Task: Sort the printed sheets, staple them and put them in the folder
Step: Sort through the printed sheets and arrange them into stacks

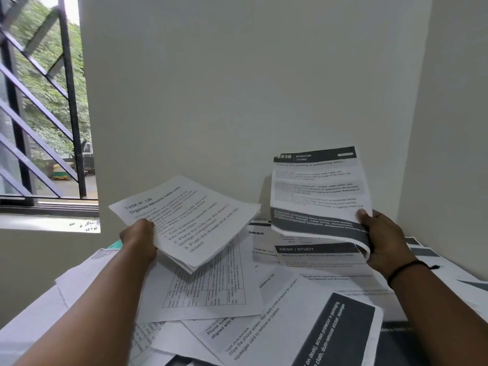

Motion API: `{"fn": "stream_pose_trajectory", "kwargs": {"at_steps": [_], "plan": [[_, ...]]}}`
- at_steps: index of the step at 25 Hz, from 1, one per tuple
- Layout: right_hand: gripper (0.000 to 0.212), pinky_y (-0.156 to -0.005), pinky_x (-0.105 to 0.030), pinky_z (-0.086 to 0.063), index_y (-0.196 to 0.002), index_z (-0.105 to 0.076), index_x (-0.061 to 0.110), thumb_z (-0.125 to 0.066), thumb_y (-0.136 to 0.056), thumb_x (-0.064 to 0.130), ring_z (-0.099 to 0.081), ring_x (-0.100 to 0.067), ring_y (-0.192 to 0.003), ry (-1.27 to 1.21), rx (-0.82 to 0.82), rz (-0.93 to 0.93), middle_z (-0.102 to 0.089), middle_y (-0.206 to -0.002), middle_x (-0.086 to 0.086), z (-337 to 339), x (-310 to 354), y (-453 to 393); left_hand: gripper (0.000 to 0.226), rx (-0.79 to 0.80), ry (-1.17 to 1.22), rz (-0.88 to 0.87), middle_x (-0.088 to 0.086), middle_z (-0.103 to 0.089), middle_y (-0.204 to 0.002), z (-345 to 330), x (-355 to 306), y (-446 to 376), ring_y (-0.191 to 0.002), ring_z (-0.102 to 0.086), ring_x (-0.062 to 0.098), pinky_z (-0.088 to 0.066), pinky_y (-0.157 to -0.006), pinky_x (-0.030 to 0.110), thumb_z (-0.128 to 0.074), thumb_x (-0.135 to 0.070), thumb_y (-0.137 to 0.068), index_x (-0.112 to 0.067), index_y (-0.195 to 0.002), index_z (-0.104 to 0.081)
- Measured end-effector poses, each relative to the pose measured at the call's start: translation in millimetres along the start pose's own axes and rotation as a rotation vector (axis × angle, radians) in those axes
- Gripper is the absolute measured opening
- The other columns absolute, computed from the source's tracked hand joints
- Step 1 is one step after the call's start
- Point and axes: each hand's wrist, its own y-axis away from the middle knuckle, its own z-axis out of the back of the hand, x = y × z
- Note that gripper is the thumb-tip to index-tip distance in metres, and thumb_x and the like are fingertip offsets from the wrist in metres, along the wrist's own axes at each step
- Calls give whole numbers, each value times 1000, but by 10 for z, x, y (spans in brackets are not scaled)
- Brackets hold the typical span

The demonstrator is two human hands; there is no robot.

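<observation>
left hand [138, 237] grips stack [190, 220] | right hand [383, 239] grips sheets [319, 191] | apart

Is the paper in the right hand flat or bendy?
Bendy. The sheet stands up, its bottom edge curling under by the right hand.

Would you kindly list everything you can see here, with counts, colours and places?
Left stack: several sheets, white with black text, held up centre-left.
Right sheets: a few, white with dark bands, held up right, lower edge curled.
Loose sheets: many, white, grey and black, scattered over the surface below.
Window: one, dark bars, upper left, trees outside.
Walls: off-white, behind and right.
Wristband: one, black, right wrist.
Left hand: gripping left stack.
Right hand: gripping right sheets.
</observation>
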Motion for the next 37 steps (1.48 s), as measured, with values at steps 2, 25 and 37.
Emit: {"fn": "stream_pose_trajectory", "kwargs": {"at_steps": [2,25,37], "plan": [[12,-43,-25,-53,-102,-65,15,-57,-95,21,-69,-16,-56,-94,87,-95,-74,-81,-5,-28,10,61,39,94,-34,4,20,-63,-116,-51,32,79,-93,-64,37,-53,-78,40,-53,3,-88,-1,-127,-52],[58,-82,-41,-56,-113,-67,10,-55,-83,59,-69,-30,-93,617,502,-69,-73,-104,-8,-379,-189,377,9,645,-271,-108,10,-72,-93,-529,180,755,-71,-73,23,-55,-49,28,-57,-14,-97,-13,-104,-60],[33,-85,-52,-55,-119,-60,1,-55,-88,-5,-65,-42,-101,353,490,-251,-69,-111,-21,-398,-306,233,29,685,-550,-121,12,-72,-102,-536,218,673,-87,-71,28,-58,-84,45,-55,-33,-97,-9,-112,-58]]}}
